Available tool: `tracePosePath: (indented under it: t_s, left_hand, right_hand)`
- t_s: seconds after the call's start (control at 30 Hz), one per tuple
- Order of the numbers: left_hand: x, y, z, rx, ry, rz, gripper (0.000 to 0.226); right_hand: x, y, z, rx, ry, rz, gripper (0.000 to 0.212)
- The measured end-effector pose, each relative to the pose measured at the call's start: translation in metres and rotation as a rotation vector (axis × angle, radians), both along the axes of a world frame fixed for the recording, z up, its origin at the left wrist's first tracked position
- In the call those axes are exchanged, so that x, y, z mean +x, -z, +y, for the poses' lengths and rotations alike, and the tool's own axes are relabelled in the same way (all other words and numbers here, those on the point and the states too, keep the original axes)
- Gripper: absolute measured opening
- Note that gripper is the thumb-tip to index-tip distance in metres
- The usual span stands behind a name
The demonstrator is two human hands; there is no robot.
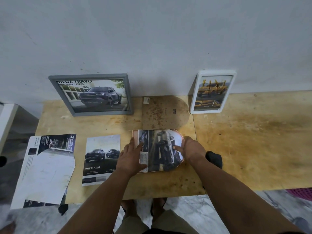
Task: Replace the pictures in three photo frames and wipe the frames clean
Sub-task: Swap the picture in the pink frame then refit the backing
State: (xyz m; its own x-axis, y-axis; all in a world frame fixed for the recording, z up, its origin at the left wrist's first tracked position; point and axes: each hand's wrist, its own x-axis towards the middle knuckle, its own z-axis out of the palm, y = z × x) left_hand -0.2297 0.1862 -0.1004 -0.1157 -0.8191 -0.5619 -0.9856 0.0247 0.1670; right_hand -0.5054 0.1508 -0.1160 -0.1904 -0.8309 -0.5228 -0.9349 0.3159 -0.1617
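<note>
From the head camera we saw the arched frame [175,163] lying flat on the wooden table [253,141], a truck picture [162,149] laid in it. Our left hand [130,159] lay spread flat on the picture's left part; our right hand [190,149] pressed its thumb on the right part. The backing board [165,112] lay just behind. A grey frame [92,94] and a white frame [212,92] leaned on the wall [152,39].

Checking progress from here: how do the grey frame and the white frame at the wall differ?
The grey frame is wide, in landscape, and shows a dark pickup; the white frame is narrower, in portrait, and shows a yellow vehicle. The grey frame stands left of the arch-shaped backing board, the white one right of it. Both lean upright against the wall with pictures in.
</note>
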Motion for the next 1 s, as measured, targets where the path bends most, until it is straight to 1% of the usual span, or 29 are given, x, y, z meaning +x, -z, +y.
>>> tracePosePath:
  t_s: [0.17,0.3,0.37,0.47,0.53,0.67,0.77,0.9,1.0]
  left_hand:
    - [0.004,-0.002,0.000,0.027,0.051,-0.022,0.116]
    - [0.006,0.001,-0.001,-0.006,0.044,-0.003,0.110]
    - [0.006,0.002,-0.001,-0.024,0.037,-0.008,0.104]
    - [0.003,0.003,-0.002,-0.035,0.025,-0.015,0.101]
    - [0.002,0.003,-0.002,-0.033,0.030,-0.021,0.103]
    - [0.005,0.004,-0.005,-0.021,0.046,-0.018,0.109]
    - [0.008,0.004,-0.007,-0.012,0.068,-0.029,0.110]
    - [0.008,0.003,-0.006,-0.024,0.086,-0.035,0.104]
    - [0.007,0.001,-0.006,-0.016,0.080,-0.034,0.104]
  right_hand:
    - [0.003,-0.002,-0.004,0.009,0.002,0.030,0.067]
    - [0.002,-0.005,-0.006,0.015,-0.032,0.017,0.069]
    - [-0.005,-0.004,-0.005,0.024,-0.041,-0.070,0.069]
    - [-0.021,0.000,0.000,0.008,0.025,-0.288,0.067]
    - [-0.027,0.002,0.004,-0.015,0.059,-0.349,0.070]
    - [-0.019,0.003,0.003,-0.018,0.069,-0.271,0.060]
    - [-0.010,0.001,0.001,-0.022,0.102,-0.220,0.053]
    - [-0.014,0.002,0.001,-0.011,0.119,-0.253,0.055]
    - [-0.019,0.001,-0.002,0.038,0.105,-0.296,0.060]
